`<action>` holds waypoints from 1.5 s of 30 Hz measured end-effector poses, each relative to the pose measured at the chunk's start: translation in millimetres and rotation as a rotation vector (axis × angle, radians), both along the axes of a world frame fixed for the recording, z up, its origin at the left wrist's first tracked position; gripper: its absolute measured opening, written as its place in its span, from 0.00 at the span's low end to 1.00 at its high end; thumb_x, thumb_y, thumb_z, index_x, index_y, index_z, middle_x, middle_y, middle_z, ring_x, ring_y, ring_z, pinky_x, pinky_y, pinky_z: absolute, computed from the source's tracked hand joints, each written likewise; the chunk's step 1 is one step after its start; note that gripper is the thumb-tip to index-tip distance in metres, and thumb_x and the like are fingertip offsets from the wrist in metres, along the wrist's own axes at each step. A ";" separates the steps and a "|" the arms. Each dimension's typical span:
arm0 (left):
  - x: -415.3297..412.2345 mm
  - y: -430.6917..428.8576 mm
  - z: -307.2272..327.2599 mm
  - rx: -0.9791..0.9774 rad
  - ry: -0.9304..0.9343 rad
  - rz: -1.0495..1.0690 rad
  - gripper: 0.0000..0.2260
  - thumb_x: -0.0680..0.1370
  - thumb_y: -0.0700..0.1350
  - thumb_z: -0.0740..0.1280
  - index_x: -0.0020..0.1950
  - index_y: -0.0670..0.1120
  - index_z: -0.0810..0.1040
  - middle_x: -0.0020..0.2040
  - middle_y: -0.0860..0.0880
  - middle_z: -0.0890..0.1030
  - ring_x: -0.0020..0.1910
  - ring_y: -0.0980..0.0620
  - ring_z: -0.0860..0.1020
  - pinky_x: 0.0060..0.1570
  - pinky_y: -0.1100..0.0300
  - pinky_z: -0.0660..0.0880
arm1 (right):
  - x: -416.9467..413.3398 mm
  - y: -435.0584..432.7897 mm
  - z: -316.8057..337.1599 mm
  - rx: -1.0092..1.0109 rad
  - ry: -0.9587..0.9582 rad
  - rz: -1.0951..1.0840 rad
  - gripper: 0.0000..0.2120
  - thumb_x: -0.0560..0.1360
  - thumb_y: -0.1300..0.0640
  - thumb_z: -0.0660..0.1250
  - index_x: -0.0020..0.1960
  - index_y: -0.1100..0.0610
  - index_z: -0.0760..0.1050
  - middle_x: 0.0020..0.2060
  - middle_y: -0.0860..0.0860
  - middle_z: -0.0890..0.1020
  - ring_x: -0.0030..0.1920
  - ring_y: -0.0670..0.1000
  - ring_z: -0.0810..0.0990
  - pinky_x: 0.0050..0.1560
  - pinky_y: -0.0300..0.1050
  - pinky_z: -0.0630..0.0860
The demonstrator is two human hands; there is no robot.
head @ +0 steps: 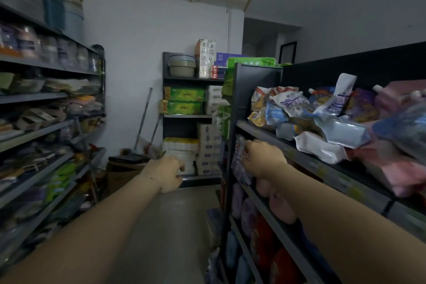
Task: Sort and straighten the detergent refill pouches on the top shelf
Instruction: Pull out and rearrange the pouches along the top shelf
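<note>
Detergent refill pouches point(299, 110) lie in a jumbled heap on the top shelf point(260, 131) of the right rack, in white, blue, yellow, purple and pink. One white pouch point(319, 148) overhangs the shelf's front edge. A tall white pouch point(343, 93) leans upright at the back. Pink pouches point(398, 169) pile up at the near right. My right hand point(262, 159) is stretched out just below the top shelf's edge with its fingers curled, against a pouch point(241, 153) on the shelf beneath; whether it grips that pouch is unclear. My left hand point(167, 173) hovers in the aisle with curled fingers, holding nothing.
Lower shelves point(258, 210) of the right rack hold purple, pink, red and blue bottles. A stocked rack point(46, 127) lines the left side of the narrow aisle. At the far end stand a rack point(184, 108) of tissue packs, a cardboard box point(122, 168) and brooms point(144, 117).
</note>
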State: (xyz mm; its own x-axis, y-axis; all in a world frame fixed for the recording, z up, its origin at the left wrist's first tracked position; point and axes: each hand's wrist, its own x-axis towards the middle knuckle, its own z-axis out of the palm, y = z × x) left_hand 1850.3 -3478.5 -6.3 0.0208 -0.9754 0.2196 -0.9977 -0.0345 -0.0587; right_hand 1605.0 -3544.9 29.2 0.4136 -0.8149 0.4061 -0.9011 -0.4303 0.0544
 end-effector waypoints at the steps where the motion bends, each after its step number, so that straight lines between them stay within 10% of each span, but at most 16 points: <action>1: 3.8 -13.1 -2.9 0.006 0.003 -0.002 0.16 0.79 0.51 0.60 0.67 0.53 0.71 0.66 0.49 0.71 0.62 0.48 0.72 0.58 0.52 0.71 | 3.5 -12.5 0.3 0.006 0.002 -0.004 0.15 0.79 0.49 0.59 0.60 0.57 0.69 0.57 0.56 0.75 0.55 0.60 0.75 0.44 0.47 0.66; 45: 67.5 -643.3 42.6 -0.006 0.091 -0.634 0.19 0.80 0.51 0.59 0.71 0.52 0.66 0.64 0.49 0.70 0.59 0.48 0.72 0.57 0.52 0.73 | 98.9 -534.7 34.6 -0.045 -0.061 -0.478 0.17 0.78 0.52 0.58 0.65 0.54 0.68 0.59 0.54 0.76 0.55 0.59 0.77 0.44 0.47 0.70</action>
State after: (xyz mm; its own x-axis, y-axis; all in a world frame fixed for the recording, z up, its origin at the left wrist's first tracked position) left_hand 1917.7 -4121.7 36.2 -0.5408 -0.8033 0.2493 -0.8256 0.5637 0.0257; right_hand 1703.9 -4079.6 63.8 -0.0288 -0.8888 0.4573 -0.9994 0.0347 0.0045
